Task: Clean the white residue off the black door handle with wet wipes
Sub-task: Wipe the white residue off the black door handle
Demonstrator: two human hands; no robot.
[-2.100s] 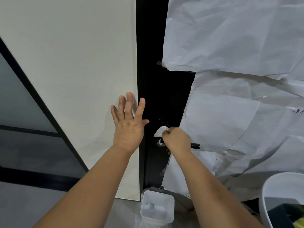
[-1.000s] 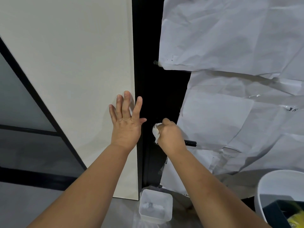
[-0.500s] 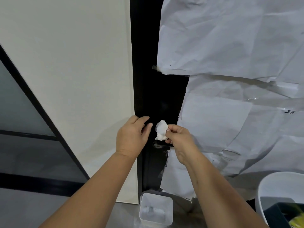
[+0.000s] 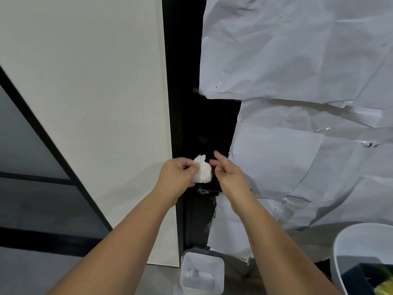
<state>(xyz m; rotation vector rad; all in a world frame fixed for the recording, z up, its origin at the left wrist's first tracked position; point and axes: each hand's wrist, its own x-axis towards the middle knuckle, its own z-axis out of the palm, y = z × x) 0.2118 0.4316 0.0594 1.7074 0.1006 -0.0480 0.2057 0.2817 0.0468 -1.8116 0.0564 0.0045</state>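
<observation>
We pinch the wet wipe (image 4: 202, 171) in our left hand (image 4: 177, 174), likely refolding for a clean face. Our right hand (image 4: 228, 173), at three o'clock, hovers loose-fingered, holding nothing (handle (image 4: 209, 190) mostly hidden).

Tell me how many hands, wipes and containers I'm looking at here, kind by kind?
Hands: 2, the left hand and the right hand
Wet wipes: 1, the crumpled wipe in the left hand
Containers near the floor: 2, the clear tub and the white bin
Total: 5
</observation>
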